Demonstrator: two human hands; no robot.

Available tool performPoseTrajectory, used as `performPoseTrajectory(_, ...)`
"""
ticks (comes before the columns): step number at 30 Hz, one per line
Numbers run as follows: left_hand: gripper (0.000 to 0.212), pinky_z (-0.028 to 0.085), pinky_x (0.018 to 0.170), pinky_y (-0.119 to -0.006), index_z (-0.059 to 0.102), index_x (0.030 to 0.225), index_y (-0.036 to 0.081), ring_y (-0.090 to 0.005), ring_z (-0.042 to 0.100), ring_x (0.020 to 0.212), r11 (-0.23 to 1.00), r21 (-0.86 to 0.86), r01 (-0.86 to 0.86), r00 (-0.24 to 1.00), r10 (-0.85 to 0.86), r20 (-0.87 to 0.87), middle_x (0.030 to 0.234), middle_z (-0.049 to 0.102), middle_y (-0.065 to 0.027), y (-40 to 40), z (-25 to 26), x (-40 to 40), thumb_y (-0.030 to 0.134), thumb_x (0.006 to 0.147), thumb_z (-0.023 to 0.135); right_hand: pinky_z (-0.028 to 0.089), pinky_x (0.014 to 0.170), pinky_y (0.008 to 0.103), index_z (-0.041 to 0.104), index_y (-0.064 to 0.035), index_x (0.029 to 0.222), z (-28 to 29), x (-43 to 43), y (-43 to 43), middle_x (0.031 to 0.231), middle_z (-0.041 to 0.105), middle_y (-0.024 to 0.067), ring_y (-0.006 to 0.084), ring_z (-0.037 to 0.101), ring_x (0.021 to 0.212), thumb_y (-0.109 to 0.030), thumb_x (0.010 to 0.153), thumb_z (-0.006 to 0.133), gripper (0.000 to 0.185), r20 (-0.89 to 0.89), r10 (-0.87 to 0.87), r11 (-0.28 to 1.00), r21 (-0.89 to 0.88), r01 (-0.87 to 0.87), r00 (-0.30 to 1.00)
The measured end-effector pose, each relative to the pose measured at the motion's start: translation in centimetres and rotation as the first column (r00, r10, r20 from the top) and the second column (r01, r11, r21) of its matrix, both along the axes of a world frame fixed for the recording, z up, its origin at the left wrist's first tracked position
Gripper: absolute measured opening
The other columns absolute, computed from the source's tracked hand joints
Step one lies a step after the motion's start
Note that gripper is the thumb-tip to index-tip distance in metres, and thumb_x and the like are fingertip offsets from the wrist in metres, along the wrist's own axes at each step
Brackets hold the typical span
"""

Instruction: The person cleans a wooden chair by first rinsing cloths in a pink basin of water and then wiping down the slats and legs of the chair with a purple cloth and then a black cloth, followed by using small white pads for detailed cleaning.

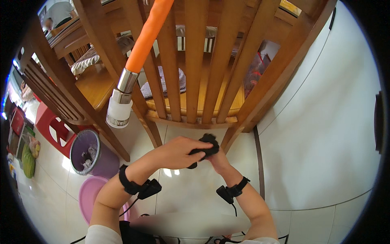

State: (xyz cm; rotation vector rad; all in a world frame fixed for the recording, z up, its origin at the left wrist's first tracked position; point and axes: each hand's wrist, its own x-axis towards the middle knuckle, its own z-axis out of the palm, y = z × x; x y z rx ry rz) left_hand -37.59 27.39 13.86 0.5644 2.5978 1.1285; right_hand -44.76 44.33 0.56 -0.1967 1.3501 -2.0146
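Note:
My left hand (182,152) grips a bunched black cloth item (209,146), perhaps a sock, with the thumb and fingers pressed on its near side. My right hand (218,161) meets it from the other side, its fingers mostly hidden behind the black fabric. Both hands are just below the bottom rail of a wooden chair's slatted back (195,125), above the tiled floor. A black strap with a small device is on each forearm. An orange hose (149,39) with a metal and white end fitting hangs at the upper left, close to the camera.
At the left are a purple waste bin (108,158) with crumpled litter, a pink basin (91,195) and a red plastic stool (45,119). A greyish cloth (175,80) lies on the chair seat. A pale wall stands at the right. Another person (62,13) is at the far upper left.

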Motion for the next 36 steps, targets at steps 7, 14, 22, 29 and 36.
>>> performPoseTrajectory(7, 0.040, 0.049, 0.088, -0.035, 0.054, 0.128, 0.007, -0.0294, 0.062, 0.103, 0.964, 0.183, 0.194, 0.966, -0.155, -0.208, 0.121, 0.061, -0.0151, 1.9, 1.6, -2.4, 0.017, 0.089, 0.055, 0.045, 0.092, 0.0289, 0.047, -0.0043, 0.130, 4.6, -0.5, 3.1, 0.118, 0.057, 0.0052, 0.0164, 0.056, 0.107, -0.016, 0.096, 0.047, 0.037, -0.167, -0.473, 0.872, -0.231, 0.432, 0.865)
performPoseTrajectory(14, 0.034, 0.052, 0.083, -0.031, 0.056, 0.126, 0.005, -0.0185, 0.065, 0.096, 0.943, 0.325, 0.068, 0.980, -0.002, -0.200, 0.115, 0.064, -0.0146, 0.5, 1.2, -2.6, 0.011, 0.092, 0.054, 0.044, 0.094, 0.0295, 0.043, -0.0011, 0.133, 11.9, -0.5, 2.8, 0.126, 0.053, 0.0069, 0.0168, 0.055, 0.110, -0.010, 0.096, 0.048, 0.039, -0.497, -0.643, 0.765, -0.389, 0.513, 0.582)
performPoseTrajectory(22, 0.020, 0.042, 0.058, -0.017, 0.064, 0.108, 0.004, -0.0025, 0.057, 0.066, 0.642, 0.656, -0.397, 0.819, 0.570, -0.062, 0.087, 0.068, -0.0033, -4.5, 3.6, -1.2, 0.012, 0.096, 0.050, 0.041, 0.084, 0.0301, 0.052, -0.0035, 0.114, 25.0, -5.0, -1.7, 0.102, 0.057, 0.0054, 0.0163, 0.051, 0.090, -0.028, 0.101, 0.039, 0.031, -0.649, -0.742, 0.638, -0.605, 0.476, 0.170)
performPoseTrajectory(29, 0.019, 0.040, 0.062, -0.019, 0.063, 0.108, 0.005, -0.0058, 0.055, 0.071, 0.437, 0.877, -0.200, 0.443, 0.839, -0.317, 0.086, 0.065, -0.0022, -9.7, 2.2, -1.4, 0.013, 0.093, 0.054, 0.041, 0.074, 0.0303, 0.054, 0.0016, 0.100, 24.9, -5.4, -2.9, 0.090, 0.057, 0.0080, 0.0167, 0.049, 0.081, -0.028, 0.102, 0.036, 0.035, -0.712, -0.663, 0.683, -0.449, 0.577, 0.231)
performPoseTrajectory(36, 0.038, 0.039, 0.096, -0.027, 0.046, 0.131, 0.003, -0.0154, 0.051, 0.112, 0.590, 0.729, -0.347, 0.366, 0.801, -0.474, 0.126, 0.052, -0.0075, -6.9, 2.1, -2.5, 0.008, 0.093, 0.051, 0.044, 0.072, 0.0274, 0.053, -0.0024, 0.107, 21.8, -4.8, -2.2, 0.085, 0.053, 0.0003, 0.0128, 0.049, 0.075, -0.024, 0.103, 0.037, 0.027, -0.579, -0.577, 0.816, -0.388, 0.428, 0.576)
